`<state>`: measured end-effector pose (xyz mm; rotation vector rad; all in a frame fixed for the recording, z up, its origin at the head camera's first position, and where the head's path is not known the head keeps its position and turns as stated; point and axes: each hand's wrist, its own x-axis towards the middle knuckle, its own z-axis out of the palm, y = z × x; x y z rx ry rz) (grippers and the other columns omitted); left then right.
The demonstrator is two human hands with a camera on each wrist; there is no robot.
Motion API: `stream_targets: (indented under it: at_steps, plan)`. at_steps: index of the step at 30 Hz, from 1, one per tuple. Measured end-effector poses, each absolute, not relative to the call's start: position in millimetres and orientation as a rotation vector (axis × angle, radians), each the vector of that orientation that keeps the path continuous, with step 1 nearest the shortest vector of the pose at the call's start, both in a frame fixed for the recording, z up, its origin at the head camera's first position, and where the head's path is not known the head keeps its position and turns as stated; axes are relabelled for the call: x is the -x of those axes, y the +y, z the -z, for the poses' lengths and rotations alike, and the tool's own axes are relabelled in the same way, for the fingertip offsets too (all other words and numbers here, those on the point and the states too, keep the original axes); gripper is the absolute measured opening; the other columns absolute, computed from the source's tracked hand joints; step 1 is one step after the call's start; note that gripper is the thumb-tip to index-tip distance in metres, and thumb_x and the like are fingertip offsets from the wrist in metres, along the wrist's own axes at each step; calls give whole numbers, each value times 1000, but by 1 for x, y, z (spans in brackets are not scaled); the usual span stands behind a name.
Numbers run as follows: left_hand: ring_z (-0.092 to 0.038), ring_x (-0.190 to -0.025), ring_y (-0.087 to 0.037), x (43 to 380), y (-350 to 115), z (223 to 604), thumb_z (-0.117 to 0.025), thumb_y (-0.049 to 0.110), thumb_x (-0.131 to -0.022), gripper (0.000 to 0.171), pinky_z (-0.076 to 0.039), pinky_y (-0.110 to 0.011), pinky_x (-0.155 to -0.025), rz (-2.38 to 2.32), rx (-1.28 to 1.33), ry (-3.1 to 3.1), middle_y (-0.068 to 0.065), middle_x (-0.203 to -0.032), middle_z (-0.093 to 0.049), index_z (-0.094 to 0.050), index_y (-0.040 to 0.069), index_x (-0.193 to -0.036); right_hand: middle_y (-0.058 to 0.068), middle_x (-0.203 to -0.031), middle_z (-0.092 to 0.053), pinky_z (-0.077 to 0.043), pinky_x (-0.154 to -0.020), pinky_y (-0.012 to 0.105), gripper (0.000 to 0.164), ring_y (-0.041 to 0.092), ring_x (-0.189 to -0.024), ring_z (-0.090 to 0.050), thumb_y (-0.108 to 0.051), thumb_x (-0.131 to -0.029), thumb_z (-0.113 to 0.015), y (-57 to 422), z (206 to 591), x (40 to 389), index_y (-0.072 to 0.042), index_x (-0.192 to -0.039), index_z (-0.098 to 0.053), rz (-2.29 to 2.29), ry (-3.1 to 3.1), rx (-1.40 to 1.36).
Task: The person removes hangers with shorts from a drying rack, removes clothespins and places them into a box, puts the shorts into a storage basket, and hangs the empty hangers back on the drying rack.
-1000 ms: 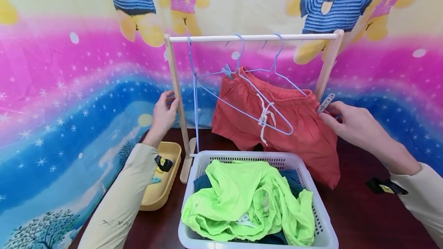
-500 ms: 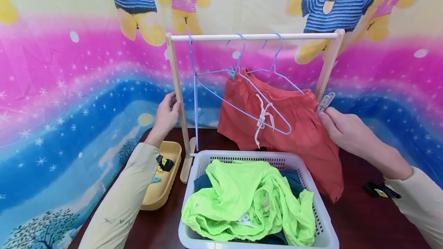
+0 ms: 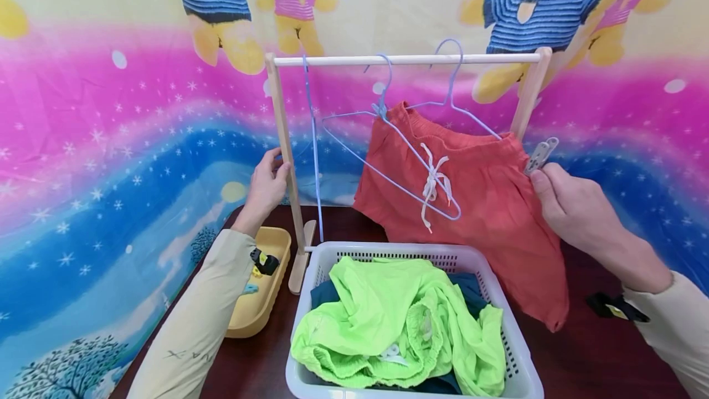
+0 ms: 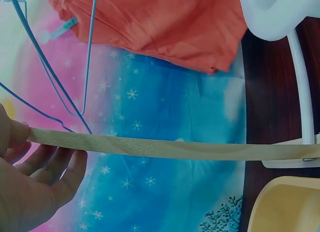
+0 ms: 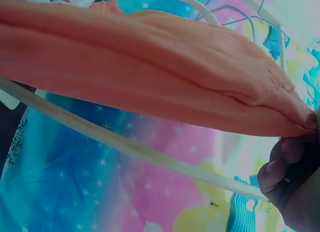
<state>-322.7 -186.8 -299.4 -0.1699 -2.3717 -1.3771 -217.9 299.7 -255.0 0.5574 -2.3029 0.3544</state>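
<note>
Red shorts (image 3: 476, 196): hanging below the rack's rail, behind and to the right of the basket; the waistband slopes, a white drawstring is tied in a bow at the front, and one leg hem reaches down beside the basket's far right corner.
Right hand (image 3: 578, 208): thumb and fingers pinch the right end of the waistband.
Grey clothespin (image 3: 543, 154): sticks up at that same corner, beside the thumb; whether it is clipped to the cloth or only held, I cannot tell.
Left hand (image 3: 267, 183): fingers curled round the rack's left post (image 3: 288, 140), thumb on the near side.
Shorts' hanger (image 3: 453, 85): its hook arches around the rail (image 3: 410, 60), the top of the curve standing clear above it.
Blue clothespin (image 4: 64, 28): at the left end of the waistband.
Middle hanger (image 3: 389, 76): bare, hooked on the rail, its lower part crossing in front of the shorts.
Left hanger (image 3: 314, 134): bare, seen edge-on near the left post.
White basket (image 3: 303, 291): on the desk (image 3: 587, 356), holding a lime-green garment (image 3: 382, 313) over dark blue cloth (image 3: 468, 288).
Yellow tray (image 3: 244, 316): left of the rack, with small clothespins in it, partly hidden by the left sleeve.
</note>
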Motion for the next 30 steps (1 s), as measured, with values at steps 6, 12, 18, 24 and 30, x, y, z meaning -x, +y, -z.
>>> stream_targets:
  at_steps: [6,12,18,24,30]
  plan:
    - [-59,-122,-35,323,-187,299,-43,23,-106,46,-49,-52,-100,1387,165,-2375,-20,-138,-54,-35,13,-150,3,-59,-40,-28,-45,24,25,1,-49,-32,-17,-104,-44,310,250,215,-1,-87,-53,-371,-2255,-498]
    - [-59,-122,-36,322,-186,298,-43,22,-106,46,-49,-52,-99,1375,172,-2378,-20,-138,-54,-35,12,-150,10,-63,-45,-26,-48,19,27,6,-52,-36,-19,-104,-46,323,244,209,3,-90,-54,-348,-2173,-424]
    - [-59,-122,-36,322,-185,297,-42,22,-106,46,-49,-52,-100,1379,164,-2372,-20,-138,-54,-35,12,-150,18,-71,-50,-25,-50,15,34,20,-53,-42,-23,-105,-44,334,237,199,6,-93,-55,-317,-2134,-350]
    - [-59,-122,-36,322,-185,296,-43,24,-105,46,-50,-52,-99,1391,175,-2373,-20,-139,-54,-35,13,-150,27,-78,-53,-23,-56,17,36,-13,-68,-42,-22,-104,-44,344,235,190,11,-95,-56,-361,-2049,-292]
    - [-57,-123,-36,322,-184,296,-42,25,-106,47,-49,-52,-100,1393,180,-2383,-19,-141,-53,-34,14,-151,34,-89,-51,-21,-72,5,37,-31,-92,-25,-18,-105,-41,356,241,188,17,-100,-53,-465,-1968,-297]
